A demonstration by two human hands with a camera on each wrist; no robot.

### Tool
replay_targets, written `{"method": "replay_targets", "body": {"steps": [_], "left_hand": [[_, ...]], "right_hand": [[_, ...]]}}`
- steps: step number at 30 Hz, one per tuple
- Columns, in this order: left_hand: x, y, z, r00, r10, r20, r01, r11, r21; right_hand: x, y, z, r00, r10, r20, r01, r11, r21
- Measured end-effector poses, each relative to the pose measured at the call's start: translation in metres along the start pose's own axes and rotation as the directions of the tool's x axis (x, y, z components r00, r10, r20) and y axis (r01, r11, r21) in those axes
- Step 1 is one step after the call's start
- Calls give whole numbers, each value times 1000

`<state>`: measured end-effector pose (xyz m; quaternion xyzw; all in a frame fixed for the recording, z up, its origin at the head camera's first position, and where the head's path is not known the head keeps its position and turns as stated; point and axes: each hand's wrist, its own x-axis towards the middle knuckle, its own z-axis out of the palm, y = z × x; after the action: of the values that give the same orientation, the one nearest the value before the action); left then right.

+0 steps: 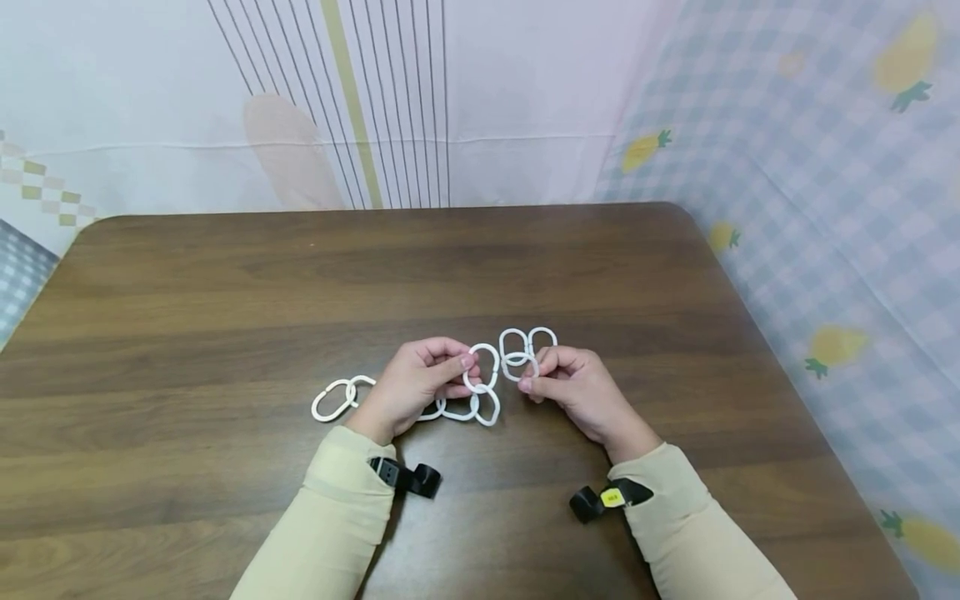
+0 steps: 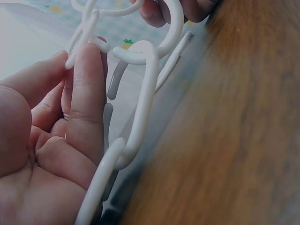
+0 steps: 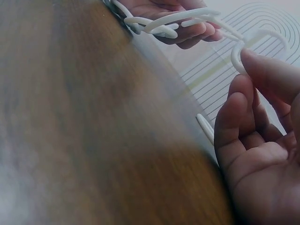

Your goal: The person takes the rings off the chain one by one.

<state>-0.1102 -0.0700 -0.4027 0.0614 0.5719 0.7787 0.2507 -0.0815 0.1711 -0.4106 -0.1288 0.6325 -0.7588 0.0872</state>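
Observation:
My left hand (image 1: 416,387) pinches a white plastic chain link (image 1: 497,360) between thumb and fingertips. From it more joined links (image 1: 491,408) run down and left beneath the hand, and their far end (image 1: 321,417) lies left of the wrist. In the left wrist view, joined links (image 2: 145,103) hang beside the fingers. My right hand (image 1: 581,392) pinches another white link (image 3: 236,58) by its edge, close to the left hand's link. Behind it in the head view is an upright-looking link (image 1: 502,337); whether these two are joined I cannot tell.
A further white link (image 1: 553,333) shows just beyond the right fingers, partly hidden. The brown wooden table (image 1: 225,292) has rounded back corners. Patterned cloth (image 1: 525,100) hangs behind it and along the right side.

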Motion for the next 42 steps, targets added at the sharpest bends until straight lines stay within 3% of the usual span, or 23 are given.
{"method": "replay_targets", "body": {"steps": [17, 26, 34, 42], "left_hand": [[-2, 2, -4, 1000, 17, -14, -17, 1000, -25], [-2, 1, -4, 1000, 16, -9, -16, 999, -32], [-2, 2, -4, 1000, 19, -9, -19, 999, -32], [-3, 2, -4, 1000, 18, -9, -18, 999, -32]], "right_hand": [[5, -3, 8, 990, 48, -132, -56, 997, -56], [8, -6, 7, 950, 122, -287, -135, 990, -28], [7, -8, 8, 941, 119, -317, -124, 992, 3], [8, -7, 7, 930, 80, -359, -104, 993, -48]]}}
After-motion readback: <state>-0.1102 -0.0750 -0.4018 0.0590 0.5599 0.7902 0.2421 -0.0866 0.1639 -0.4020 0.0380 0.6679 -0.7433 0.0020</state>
